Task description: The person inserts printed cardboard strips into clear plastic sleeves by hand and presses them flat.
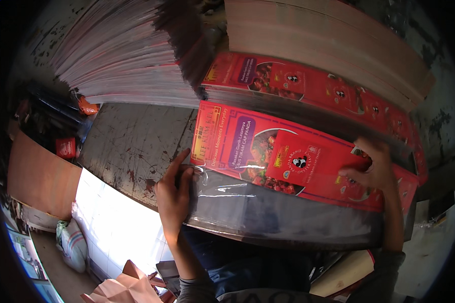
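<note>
A long red printed sheet [247,136] with food pictures lies on top of a glossy, clear-wrapped dark stack [288,217] in front of me. My left hand [174,194] is at the sheet's left end, its index finger and thumb apart against the edge near the corner. My right hand [376,169] rests over the right part of the sheet, thumb and index finger spread across the print. Its other fingers are partly hidden. Behind lies a second, similar red printed stack [318,86].
A tall fanned pile of thin sheets [121,60] stands at the back left, beside a brown board-like stack [328,45] at the back right. The worn dark tabletop [136,146] shows on the left. A white sack [73,245] and crumpled brown paper [126,288] are lower left.
</note>
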`<state>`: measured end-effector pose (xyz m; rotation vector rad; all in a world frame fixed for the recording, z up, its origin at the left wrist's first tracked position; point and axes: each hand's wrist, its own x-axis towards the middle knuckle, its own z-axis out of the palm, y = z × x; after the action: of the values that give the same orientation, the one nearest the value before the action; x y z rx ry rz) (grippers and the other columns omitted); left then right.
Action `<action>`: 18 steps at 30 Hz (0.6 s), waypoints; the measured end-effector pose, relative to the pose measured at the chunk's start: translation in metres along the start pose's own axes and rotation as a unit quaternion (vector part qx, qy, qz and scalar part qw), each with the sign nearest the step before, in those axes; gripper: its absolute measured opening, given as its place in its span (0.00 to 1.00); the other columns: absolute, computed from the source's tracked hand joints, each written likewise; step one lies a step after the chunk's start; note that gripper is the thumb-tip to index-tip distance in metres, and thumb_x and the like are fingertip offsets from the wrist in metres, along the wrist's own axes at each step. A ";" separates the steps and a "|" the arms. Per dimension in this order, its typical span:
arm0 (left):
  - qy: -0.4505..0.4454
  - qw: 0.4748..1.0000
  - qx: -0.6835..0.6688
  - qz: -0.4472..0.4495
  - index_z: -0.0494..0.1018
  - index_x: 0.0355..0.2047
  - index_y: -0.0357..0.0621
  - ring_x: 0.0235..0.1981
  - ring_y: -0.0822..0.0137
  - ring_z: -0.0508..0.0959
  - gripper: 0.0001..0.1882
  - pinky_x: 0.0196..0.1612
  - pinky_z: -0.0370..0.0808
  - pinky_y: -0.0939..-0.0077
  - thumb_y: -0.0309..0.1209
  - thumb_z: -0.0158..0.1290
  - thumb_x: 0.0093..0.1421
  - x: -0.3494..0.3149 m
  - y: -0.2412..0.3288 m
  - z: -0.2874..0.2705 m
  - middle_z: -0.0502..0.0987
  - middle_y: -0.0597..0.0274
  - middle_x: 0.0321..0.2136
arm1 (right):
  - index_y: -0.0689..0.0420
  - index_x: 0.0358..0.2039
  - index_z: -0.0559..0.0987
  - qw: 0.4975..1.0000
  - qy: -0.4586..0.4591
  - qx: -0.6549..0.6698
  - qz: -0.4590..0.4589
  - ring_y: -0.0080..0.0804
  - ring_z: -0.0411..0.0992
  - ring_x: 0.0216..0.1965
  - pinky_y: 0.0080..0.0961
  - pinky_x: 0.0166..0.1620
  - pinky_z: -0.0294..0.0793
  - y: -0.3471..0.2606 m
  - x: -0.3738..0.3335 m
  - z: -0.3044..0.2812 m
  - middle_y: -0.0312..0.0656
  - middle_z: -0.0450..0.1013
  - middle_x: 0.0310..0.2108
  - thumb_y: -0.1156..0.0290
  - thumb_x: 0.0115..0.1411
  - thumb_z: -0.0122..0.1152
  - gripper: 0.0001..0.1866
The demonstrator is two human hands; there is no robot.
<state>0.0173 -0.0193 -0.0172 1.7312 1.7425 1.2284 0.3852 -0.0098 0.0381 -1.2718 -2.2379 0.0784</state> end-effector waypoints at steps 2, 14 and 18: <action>0.000 1.000 0.015 0.000 0.70 0.49 0.38 0.26 0.76 0.76 0.18 0.32 0.71 0.81 0.23 0.47 0.58 0.001 0.005 0.000 0.78 0.55 0.24 | 0.60 0.26 0.72 0.999 -0.022 0.000 0.031 0.33 0.66 0.18 0.26 0.25 0.68 -0.004 -0.001 -0.008 0.42 0.68 0.18 0.60 0.33 0.77 0.26; -0.014 1.000 -0.014 0.015 0.70 0.49 0.36 0.31 0.74 0.75 0.16 0.38 0.70 0.80 0.25 0.46 0.60 0.003 -0.002 -0.002 0.78 0.53 0.30 | 0.60 0.29 0.73 0.998 -0.045 0.055 0.000 0.42 0.73 0.22 0.31 0.27 0.71 0.011 -0.004 0.012 0.45 0.72 0.20 0.50 0.35 0.74 0.30; -0.027 0.999 -0.035 -0.009 0.70 0.49 0.36 0.31 0.73 0.75 0.16 0.38 0.71 0.79 0.26 0.46 0.60 0.003 -0.001 -0.002 0.78 0.54 0.29 | 0.58 0.29 0.75 0.993 -0.117 0.007 -0.033 0.43 0.73 0.20 0.31 0.26 0.71 0.009 -0.011 0.018 0.44 0.73 0.20 0.38 0.38 0.67 0.33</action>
<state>0.0144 -0.0172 -0.0162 1.6897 1.6604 1.2096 0.3873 -0.0098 0.0158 -1.2342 -2.4712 0.2283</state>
